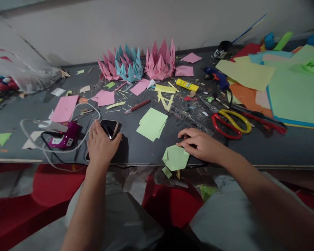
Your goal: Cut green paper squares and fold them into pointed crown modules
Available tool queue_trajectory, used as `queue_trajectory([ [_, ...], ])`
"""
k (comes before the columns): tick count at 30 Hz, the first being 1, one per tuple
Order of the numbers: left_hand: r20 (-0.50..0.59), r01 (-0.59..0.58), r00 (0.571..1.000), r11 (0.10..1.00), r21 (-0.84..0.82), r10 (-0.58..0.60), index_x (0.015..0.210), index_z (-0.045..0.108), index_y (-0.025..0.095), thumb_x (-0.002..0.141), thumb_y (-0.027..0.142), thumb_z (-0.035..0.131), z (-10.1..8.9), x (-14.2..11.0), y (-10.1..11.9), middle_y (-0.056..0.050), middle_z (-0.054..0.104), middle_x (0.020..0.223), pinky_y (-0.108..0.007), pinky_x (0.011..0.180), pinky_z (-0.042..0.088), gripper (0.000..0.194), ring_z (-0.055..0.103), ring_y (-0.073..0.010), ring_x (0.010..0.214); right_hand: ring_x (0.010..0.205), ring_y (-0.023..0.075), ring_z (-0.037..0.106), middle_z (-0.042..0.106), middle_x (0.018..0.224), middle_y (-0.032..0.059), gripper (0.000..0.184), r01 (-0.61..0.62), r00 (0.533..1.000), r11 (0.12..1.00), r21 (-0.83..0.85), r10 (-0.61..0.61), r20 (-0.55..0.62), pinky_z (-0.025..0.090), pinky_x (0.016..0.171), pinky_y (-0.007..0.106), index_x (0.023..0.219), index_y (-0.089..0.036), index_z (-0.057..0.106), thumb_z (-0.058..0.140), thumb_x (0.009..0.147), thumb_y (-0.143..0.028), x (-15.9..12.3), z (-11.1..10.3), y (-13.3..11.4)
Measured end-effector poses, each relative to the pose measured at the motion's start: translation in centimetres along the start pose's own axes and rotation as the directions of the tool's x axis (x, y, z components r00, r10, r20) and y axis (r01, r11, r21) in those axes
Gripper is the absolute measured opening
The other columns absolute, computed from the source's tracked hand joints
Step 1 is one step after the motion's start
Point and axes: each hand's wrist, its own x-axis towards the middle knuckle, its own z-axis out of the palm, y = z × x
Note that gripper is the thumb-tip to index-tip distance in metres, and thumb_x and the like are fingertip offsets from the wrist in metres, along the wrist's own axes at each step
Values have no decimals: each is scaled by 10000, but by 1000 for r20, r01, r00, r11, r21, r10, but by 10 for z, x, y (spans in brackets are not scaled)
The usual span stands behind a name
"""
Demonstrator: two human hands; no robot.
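Note:
My left hand lies flat over a dark smartphone, fingers stretched and thumb spread along its right side. At the table's front edge, my right hand has its fingers bent, with the fingertips pinching the top corner of a folded light-green paper. That paper has folded-in corners and overhangs the edge slightly. Between the hands, a little farther back, is a small stack of light-green paper sheets. A clear ruler lies just beyond my right hand.
Pink paper crowns and a blue one stand at the back. Scissors, a glue stick, a glue gun and coloured sheets lie right. A purple power strip with looping cables sits left.

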Motion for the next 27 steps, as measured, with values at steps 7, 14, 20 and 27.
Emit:
queue_trajectory([
  [7,38,18,999,1000,22,-18,1369,243,11,747,474,532,2,5,-8,-266,452,1291,-523,950,370,827,431,-408,1191,864,195,541,594,982,91,296,3,1000,1000,-3,-3,-20,457,762,349,813,-200,720,428,856,-228,-1,1,-1],
  [14,20,2,1000,1000,17,-3,1365,238,-4,746,485,536,0,9,-9,-261,495,1247,-476,935,392,843,481,-398,1141,883,200,542,592,991,96,303,1,1000,1000,-23,-1,-16,453,773,356,843,-197,718,419,862,-242,-2,2,0],
  [20,-1,-20,1000,999,-28,20,1376,243,67,708,541,566,3,2,-2,-208,528,1231,-471,916,412,880,488,-385,1131,884,199,545,591,998,101,310,-6,1000,1000,-28,5,-12,458,770,353,857,-186,719,412,862,-233,-2,2,0],
  [27,98,-71,992,994,-78,78,1291,405,92,753,609,471,-7,-8,-10,-197,517,1239,-459,929,394,749,466,-355,1155,825,193,570,598,936,93,293,24,1000,998,-63,-25,-11,472,729,346,803,-191,708,421,852,-225,3,1,-1],
])
